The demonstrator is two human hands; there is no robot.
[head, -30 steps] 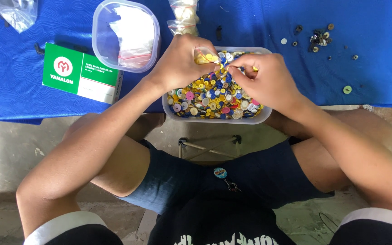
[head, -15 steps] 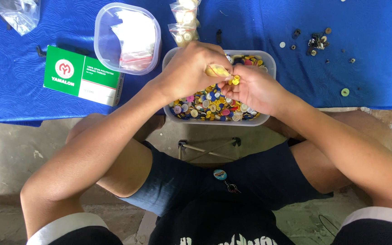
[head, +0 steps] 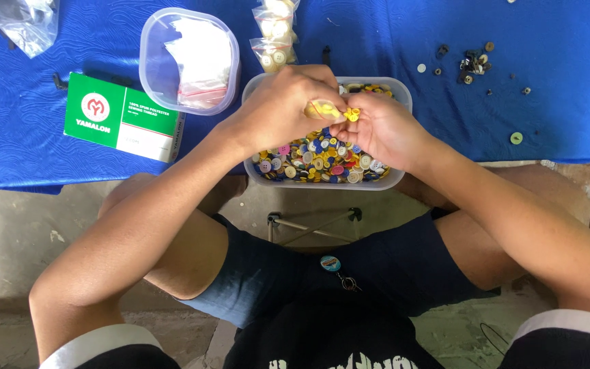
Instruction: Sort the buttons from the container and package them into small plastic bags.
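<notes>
Seen from the head camera, the left hand [head: 285, 106] and right hand [head: 377, 128] are met over a clear tub of mixed buttons [head: 322, 158] at the desk's [head: 390, 41] near edge. A small clear bag of yellow buttons [head: 324, 109] is pinched shut-fingered in the left hand; a few yellow buttons [head: 353, 114] are gripped at the right fingers [head: 344, 126], just at the bag's mouth at three o'clock of it. Bagging of sorted yellow buttons is judged to be in hand; a steady bag mouth would be called for. At ten o'clock of the tub a lidded round container [head: 189, 58] is set, a green box [head: 121, 117] at nine o'clock.
</notes>
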